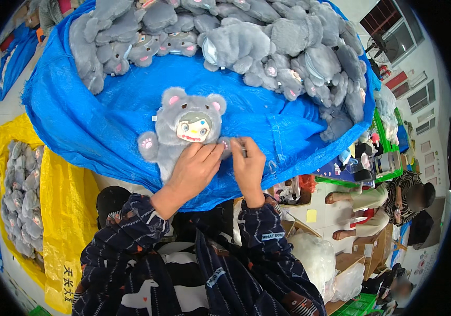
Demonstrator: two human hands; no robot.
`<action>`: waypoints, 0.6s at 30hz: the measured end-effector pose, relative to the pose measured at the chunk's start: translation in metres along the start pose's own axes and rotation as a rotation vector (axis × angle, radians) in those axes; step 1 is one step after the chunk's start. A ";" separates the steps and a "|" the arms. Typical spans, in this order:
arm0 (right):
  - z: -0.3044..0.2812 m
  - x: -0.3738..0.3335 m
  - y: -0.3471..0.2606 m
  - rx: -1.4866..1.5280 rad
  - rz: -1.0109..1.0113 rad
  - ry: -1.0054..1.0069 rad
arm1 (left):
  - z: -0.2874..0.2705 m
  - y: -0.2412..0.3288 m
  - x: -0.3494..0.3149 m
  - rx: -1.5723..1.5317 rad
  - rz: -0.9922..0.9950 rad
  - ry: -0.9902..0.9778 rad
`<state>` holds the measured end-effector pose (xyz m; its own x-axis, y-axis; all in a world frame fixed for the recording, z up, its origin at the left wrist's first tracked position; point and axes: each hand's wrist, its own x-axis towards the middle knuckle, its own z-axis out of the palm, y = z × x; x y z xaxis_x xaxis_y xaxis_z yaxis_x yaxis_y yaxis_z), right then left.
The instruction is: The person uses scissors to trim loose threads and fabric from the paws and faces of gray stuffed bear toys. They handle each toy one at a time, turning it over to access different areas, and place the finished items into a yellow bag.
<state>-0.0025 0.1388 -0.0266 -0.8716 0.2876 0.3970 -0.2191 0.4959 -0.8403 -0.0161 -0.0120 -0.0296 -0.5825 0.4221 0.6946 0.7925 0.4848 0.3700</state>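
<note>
A grey plush bear (168,131) lies face up on a blue woven sheet (125,126), its head pointing away from me. It has pink inner ears, pink paw pads and a doll-like face set into the hood. My left hand (195,167) rests over its lower body, fingers bent and gripping the plush near the paw at right. Close beside that paw, my right hand (249,164) is closed in a pinch. Whatever lies between its thumb and fingertips is too small to make out. A small white tag (154,118) sticks out at the bear's left side.
Many similar grey plush toys (238,42) are heaped along the sheet's far side. A yellow sack (67,210) with more plush toys stands at left. Cardboard boxes (349,260) and clear plastic bags (312,258) are at lower right. Another person (378,203) sits at right.
</note>
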 end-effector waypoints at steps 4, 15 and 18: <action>-0.009 -0.022 -0.011 0.901 0.508 -0.092 | -0.001 -0.001 0.004 -0.032 -0.031 -0.041; -0.054 -0.055 -0.033 -0.248 -0.209 -0.463 | -0.039 0.004 -0.008 -0.212 -0.054 -0.032; -0.057 -0.055 -0.029 -0.246 -0.136 -0.203 | -0.081 0.003 -0.034 -0.166 -0.142 0.000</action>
<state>0.0769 0.1552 -0.0028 -0.9167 0.0487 0.3965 -0.2481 0.7085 -0.6606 0.0212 -0.0869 -0.0018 -0.6905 0.3590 0.6280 0.7213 0.4063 0.5609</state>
